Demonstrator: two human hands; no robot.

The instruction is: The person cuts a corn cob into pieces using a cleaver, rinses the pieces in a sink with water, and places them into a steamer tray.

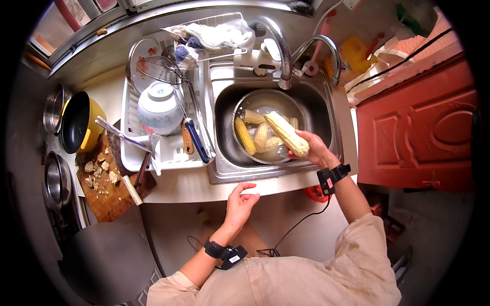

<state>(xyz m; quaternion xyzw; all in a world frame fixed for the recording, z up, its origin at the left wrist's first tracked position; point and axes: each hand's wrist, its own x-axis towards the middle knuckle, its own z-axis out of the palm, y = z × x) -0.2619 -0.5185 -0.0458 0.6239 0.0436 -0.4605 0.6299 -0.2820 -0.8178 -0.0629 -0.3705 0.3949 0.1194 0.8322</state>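
Observation:
My right hand (314,148) grips the lower end of a pale ear of corn (286,133), tilted above a round metal basin (236,111). Several pieces of corn lie in water in the basin, among them a yellow ear (245,136) by its left wall. The basin stands in a stainless steel sink (226,171), beneath a curved faucet (285,57). Held in front of the counter's edge, my left hand (240,204) is empty, with its thumb and forefinger apart.
Left of the sink, a white dish rack (128,145) holds a bowl (160,109), a plate and a wire skimmer (159,69). Beyond it are a cutting board (101,199) with crumbly pieces, a knife with a pale handle (132,190) and a yellow pan (91,126). A red cabinet door (417,130) stands right.

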